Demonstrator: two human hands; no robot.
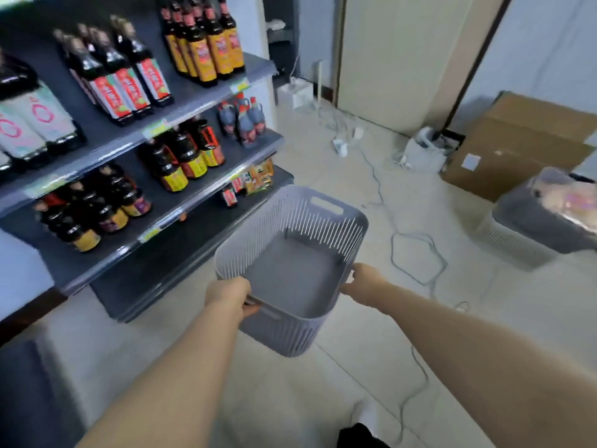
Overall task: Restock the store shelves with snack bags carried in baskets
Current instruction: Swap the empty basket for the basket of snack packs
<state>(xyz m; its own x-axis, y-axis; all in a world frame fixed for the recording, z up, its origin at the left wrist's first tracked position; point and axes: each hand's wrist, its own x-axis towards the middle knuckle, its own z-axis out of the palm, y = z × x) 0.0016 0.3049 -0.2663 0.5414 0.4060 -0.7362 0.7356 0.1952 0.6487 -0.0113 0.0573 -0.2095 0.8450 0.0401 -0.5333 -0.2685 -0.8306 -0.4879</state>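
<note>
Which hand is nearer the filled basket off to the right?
Right. The right hand grips the rim of the empty basket on the side toward the filled basket; the left hand grips the opposite side, nearer the shelves.

Grey shelves (256,70) of sauce bottles (206,43), tiled floor (355,357), cables (413,234), cardboard box (517,147)

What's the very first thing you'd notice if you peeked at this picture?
The big empty grey basket sits right in the middle, gripped at its near end by the left hand and the right hand. On the left are shelves crowded with dark bottles wearing bright labels. On the floor at the right sits a second basket, piled with shiny packets.
</note>
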